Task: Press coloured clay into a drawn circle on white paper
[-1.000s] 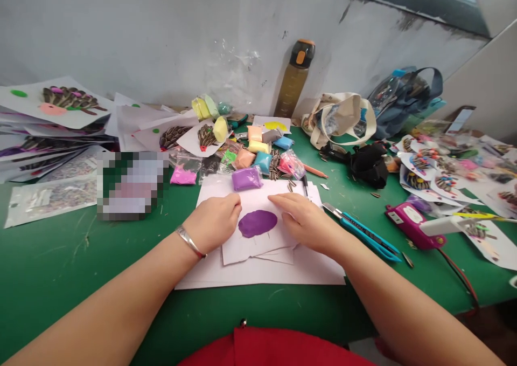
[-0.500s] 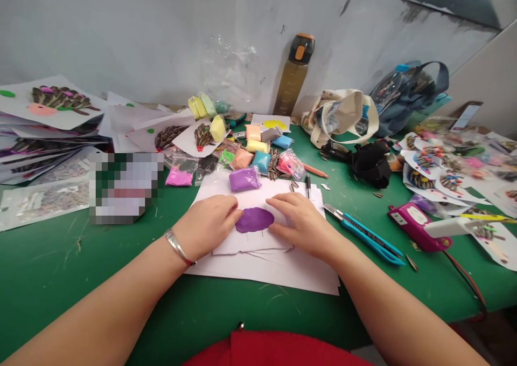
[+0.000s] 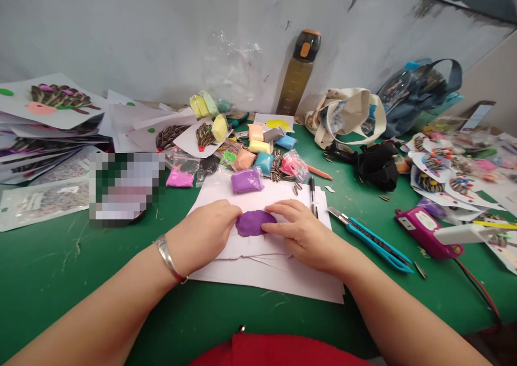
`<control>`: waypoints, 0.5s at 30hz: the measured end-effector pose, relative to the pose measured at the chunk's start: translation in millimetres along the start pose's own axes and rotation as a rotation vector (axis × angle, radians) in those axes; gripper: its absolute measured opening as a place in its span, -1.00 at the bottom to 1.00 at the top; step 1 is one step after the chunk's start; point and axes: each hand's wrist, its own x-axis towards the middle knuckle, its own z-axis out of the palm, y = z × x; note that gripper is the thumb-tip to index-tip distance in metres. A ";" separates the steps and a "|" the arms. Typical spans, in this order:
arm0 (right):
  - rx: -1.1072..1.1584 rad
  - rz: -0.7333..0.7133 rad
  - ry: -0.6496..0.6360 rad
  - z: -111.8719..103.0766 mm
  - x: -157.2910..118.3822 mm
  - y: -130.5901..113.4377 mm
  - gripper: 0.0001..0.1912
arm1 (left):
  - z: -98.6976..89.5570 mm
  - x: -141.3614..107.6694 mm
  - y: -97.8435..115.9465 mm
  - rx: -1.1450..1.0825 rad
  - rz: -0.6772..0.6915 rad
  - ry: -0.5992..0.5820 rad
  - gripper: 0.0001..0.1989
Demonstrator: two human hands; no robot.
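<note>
A flat purple oval of modelling clay lies on a sheet of white paper in front of me. My left hand is at the oval's left edge, its fingers curled and the tips touching the clay; the palm side is hidden. On the right side of the oval, my right hand has its fingers apart, index and thumb resting on the clay. Just behind the oval sits a wrapped purple clay pack. A black pen lies on the paper to the right.
A blue utility knife and a magenta device lie to the right. Clay packs and sunflower seeds are behind the paper. A bottle stands by the wall. Stacked seed pictures are at left, a cloth bag behind.
My right fingers have come in from beside the purple clay onto its right part. My left fingers have curled in more at the left edge. The view has shifted slightly.
</note>
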 end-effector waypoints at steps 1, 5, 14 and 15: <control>-0.004 -0.009 -0.012 -0.6 -0.1 0.4 -0.46 | 0.3 0.3 -0.4 -0.003 0.007 -0.007 -0.68; 0.010 0.003 -0.039 -5.3 -2.4 2.2 -0.39 | 1.2 0.6 -1.8 -0.022 0.021 -0.007 -0.68; 0.042 -0.046 -0.059 -9.5 -3.9 3.0 -0.45 | 3.0 0.4 -3.1 -0.023 0.030 0.000 -0.68; 0.049 -0.039 -0.058 -9.3 -3.8 3.4 -0.43 | 3.0 0.3 -3.1 -0.024 0.030 0.002 -0.68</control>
